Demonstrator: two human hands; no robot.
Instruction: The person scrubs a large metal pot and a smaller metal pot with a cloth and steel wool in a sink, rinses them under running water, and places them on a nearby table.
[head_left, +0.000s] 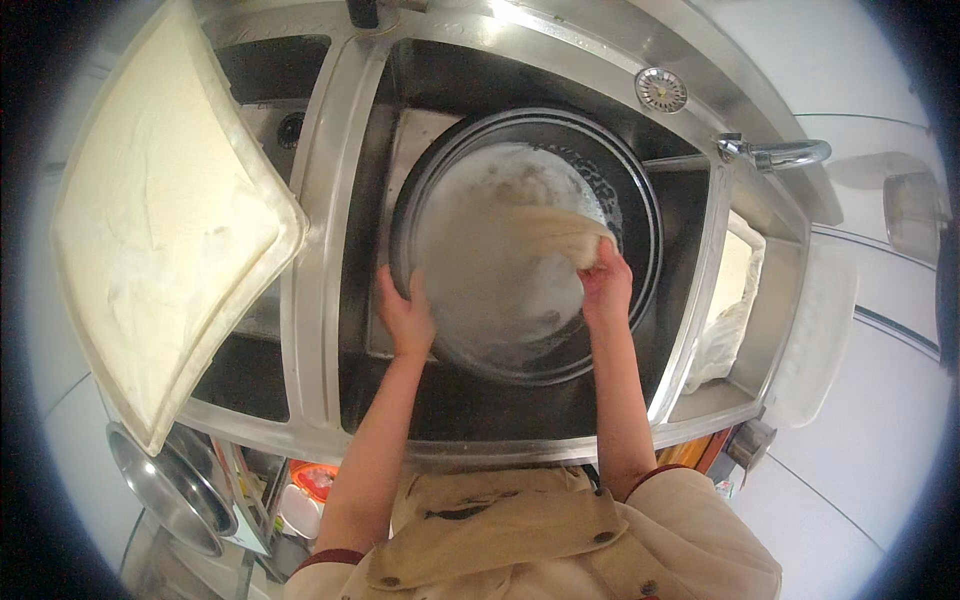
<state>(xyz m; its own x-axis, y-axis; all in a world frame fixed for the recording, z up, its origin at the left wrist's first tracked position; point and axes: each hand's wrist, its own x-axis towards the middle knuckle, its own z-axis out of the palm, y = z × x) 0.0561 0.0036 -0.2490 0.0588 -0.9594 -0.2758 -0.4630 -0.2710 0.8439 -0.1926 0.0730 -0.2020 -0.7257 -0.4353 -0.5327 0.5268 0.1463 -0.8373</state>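
Observation:
A round black basin (651, 247) stands in the middle bowl of a stainless steel sink and holds cloudy, foamy water (487, 169). My left hand (409, 319) grips the basin's left rim, thumb and fingers on either side of it. Over the right part of the water, my right hand (609, 285) is closed on one end of a wet beige cloth (562, 231). The cloth's rest stretches left across the basin, blurred, and I cannot tell where it ends in the murky water.
A large cream-coloured board or tray (165, 202) lies across the left sink bowl. A chrome faucet (791, 154) and a sink strainer (661, 90) are at the back right. The small right bowl holds a pale, plastic-wrapped item (727, 300). Metal bowls (161, 487) stand low at left.

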